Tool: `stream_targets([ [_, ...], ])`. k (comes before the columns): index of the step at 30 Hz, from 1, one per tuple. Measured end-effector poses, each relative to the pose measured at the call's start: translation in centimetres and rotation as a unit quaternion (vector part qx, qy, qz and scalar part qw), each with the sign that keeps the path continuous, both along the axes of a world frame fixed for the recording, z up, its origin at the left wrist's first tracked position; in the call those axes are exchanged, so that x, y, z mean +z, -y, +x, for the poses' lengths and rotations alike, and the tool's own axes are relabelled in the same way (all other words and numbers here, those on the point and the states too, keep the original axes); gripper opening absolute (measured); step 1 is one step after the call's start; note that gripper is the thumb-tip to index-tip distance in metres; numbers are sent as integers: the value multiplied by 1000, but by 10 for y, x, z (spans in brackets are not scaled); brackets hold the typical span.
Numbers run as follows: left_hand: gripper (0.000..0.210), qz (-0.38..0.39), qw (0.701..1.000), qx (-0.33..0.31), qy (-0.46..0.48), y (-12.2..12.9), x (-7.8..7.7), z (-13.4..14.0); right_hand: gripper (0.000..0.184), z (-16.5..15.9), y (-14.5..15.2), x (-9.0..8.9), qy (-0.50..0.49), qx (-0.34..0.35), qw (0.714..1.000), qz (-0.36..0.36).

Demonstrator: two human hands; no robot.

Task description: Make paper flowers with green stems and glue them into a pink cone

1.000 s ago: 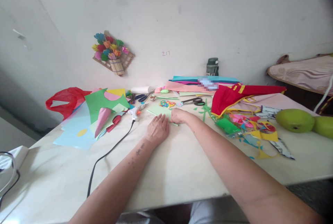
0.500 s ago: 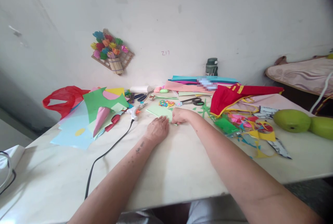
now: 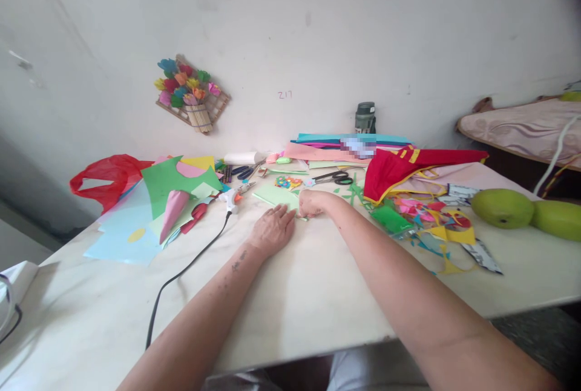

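A pale green sheet of paper lies on the table under and between my hands. My left hand rests flat across its near edge, fingers stretched out. At the paper's right edge, my right hand has its fingers curled in and pressed onto the sheet; the fingertips are mostly hidden. Just beyond are small coloured flower cut-outs and black-handled scissors. To the left of the paper lies a white glue gun with a black cord.
Coloured sheets, a pink paper cone and a red bag lie at left. A red cloth, paper scraps and green fruits are at right. A dark bottle stands behind stacked paper.
The view has shifted slightly, so the table items sit a little further left. Both hands stay at the pale green paper in nearly the same pose.
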State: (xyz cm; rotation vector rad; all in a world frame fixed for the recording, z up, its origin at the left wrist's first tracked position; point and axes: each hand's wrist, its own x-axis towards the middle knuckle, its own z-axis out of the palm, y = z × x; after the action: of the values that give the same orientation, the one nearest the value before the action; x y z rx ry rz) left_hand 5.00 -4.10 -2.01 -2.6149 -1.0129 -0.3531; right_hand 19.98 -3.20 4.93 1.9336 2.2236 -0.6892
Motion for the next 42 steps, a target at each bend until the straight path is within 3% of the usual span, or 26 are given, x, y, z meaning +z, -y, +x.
stream_targets([
  [8,39,0,1000,24,-11,-1,2,4,16,15,1,0,-30,25,999,-37],
  [16,39,-3,1000,10,1,1,1,2,21,15,2,5,14,56,997,-43],
  [26,39,-1,1000,-9,2,4,5,2,14,13,3,5,1,24,999,-43],
  [33,39,-9,1000,9,-25,4,8,4,10,17,-2,-3,-20,30,999,-36],
  [38,39,1,1000,8,-28,4,8,4,10,16,0,1,-38,35,999,-8],
  [42,36,1,1000,4,-4,5,7,4,7,8,4,4,-133,-14,991,7],
])
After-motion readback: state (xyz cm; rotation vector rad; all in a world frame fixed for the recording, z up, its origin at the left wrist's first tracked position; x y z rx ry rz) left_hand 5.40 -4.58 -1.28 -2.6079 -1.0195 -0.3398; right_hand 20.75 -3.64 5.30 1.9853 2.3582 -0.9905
